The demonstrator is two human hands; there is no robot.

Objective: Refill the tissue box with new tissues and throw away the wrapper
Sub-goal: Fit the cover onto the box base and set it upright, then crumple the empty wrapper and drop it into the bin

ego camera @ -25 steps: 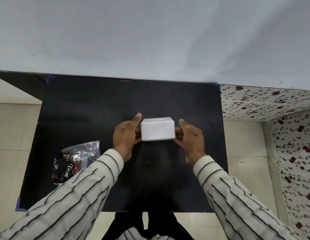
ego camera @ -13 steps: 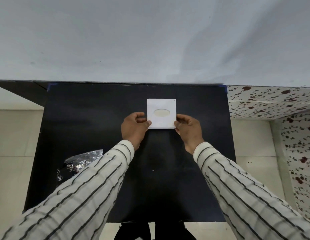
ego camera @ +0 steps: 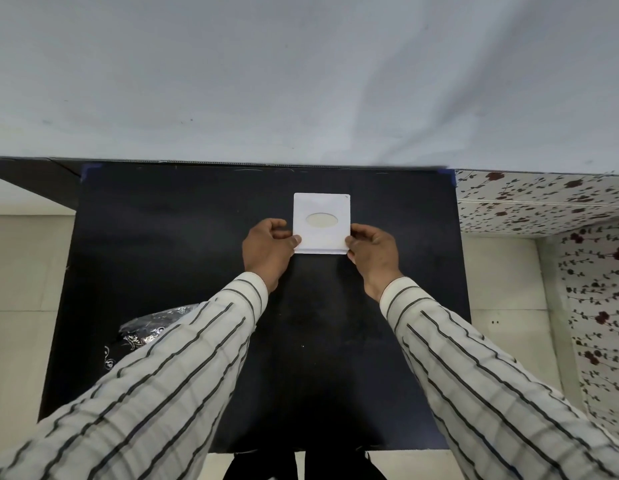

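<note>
Striped sleeves (ego camera: 183,368) enter from near edge over black desk (ego camera: 183,244). Crumpled dark-and-silver wrapper (ego camera: 148,329) lies at near left of desk, partly hidden under left sleeve. Left hand (ego camera: 266,249) and right hand (ego camera: 373,251) flank white tissue box (ego camera: 321,237) at desk centre-far; fingers (ego camera: 294,240) of each hand pinched closed on its near corners. Box top faces camera, oval opening (ego camera: 321,220) showing pale interior. Beyond desk: pale wall (ego camera: 301,81).
</note>
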